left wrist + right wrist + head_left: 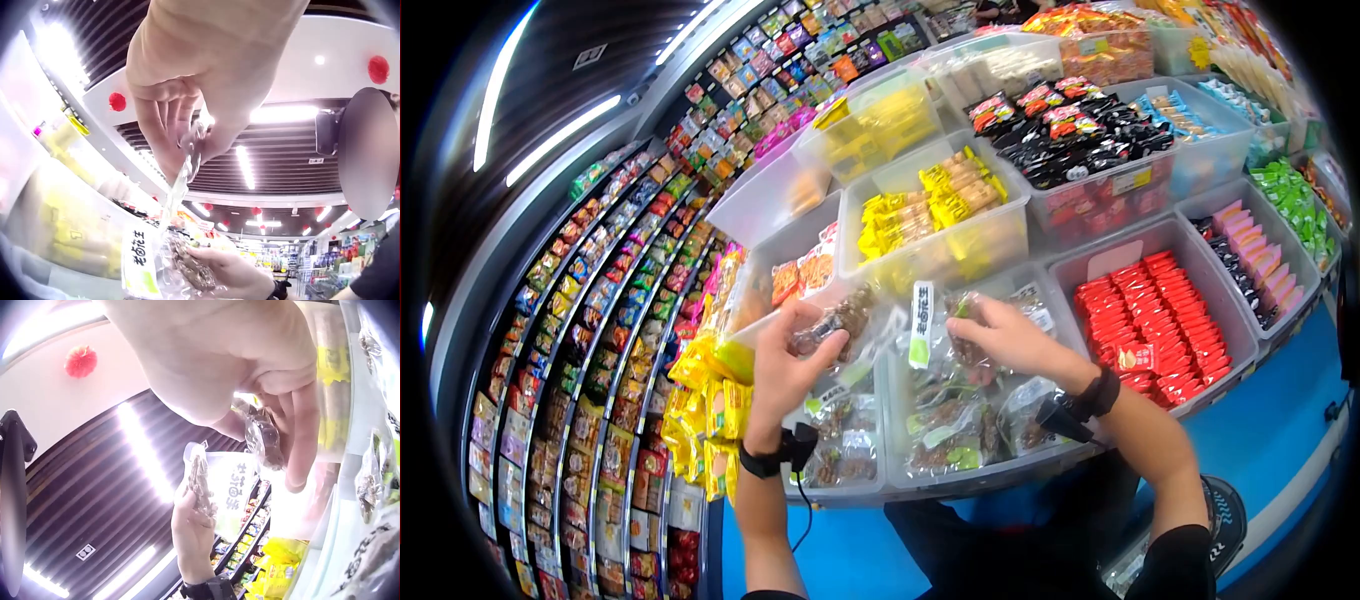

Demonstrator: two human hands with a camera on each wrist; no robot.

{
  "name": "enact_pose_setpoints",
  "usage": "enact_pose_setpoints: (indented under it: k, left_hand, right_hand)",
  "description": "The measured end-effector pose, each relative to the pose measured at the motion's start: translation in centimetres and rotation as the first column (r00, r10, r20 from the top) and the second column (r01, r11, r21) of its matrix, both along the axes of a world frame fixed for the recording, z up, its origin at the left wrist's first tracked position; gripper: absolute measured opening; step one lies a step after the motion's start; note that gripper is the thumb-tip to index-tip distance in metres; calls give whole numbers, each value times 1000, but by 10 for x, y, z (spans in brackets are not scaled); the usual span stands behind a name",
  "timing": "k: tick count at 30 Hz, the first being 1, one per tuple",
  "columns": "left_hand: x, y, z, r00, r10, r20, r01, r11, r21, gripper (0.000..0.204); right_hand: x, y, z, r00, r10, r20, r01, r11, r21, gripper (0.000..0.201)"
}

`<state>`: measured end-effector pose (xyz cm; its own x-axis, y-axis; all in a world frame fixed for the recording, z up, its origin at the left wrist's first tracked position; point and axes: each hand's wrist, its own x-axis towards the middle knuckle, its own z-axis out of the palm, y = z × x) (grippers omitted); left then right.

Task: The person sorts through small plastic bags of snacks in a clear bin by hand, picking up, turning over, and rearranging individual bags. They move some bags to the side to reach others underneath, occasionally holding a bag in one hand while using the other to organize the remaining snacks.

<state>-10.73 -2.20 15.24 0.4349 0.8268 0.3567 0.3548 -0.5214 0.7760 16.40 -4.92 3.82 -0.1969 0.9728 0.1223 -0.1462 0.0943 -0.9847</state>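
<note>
Between thumb and fingers, my left hand (pixel 785 370) pinches a clear plastic packet of brown peanuts (pixel 850 312) above the front bins. My right hand (pixel 1025 345) grips a second such packet (pixel 968 352), a little to the right at about the same height. A white label (pixel 921 325) with black Chinese characters and a green end stands upright between the two hands. In the left wrist view, the right-hand packet (pixel 195 270) shows dark, lumpy contents. Beneath both hands, more of these packets (pixel 950 430) lie in a translucent bin (pixel 887 440).
A bin of red packets (pixel 1155 320) stands to the right. Behind are raised bins of yellow packets (pixel 940 205) and black packets (pixel 1080 140). Yellow bags (pixel 710 400) hang at the left corner, near long snack shelves (pixel 580 380). The blue floor (pixel 840 550) shows below.
</note>
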Motion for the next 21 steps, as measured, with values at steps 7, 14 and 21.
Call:
enact_pose_setpoints:
  k: [7,14,21]
  left_hand:
    - [53,12,-33,999,-21,27,9,923,384,26]
    - [77,-6,-57,932,-8,-362,220,808,547,50]
    - [77,-10,-56,940,-72,-334,274,743,611,52]
  right_hand:
    - [5,5,-3,979,56,-195,-80,990,-114,34]
    - [6,7,-4,682,291,-671,-349,936,52,46]
    - [9,3,3,913,139,-384,-122,990,70,45]
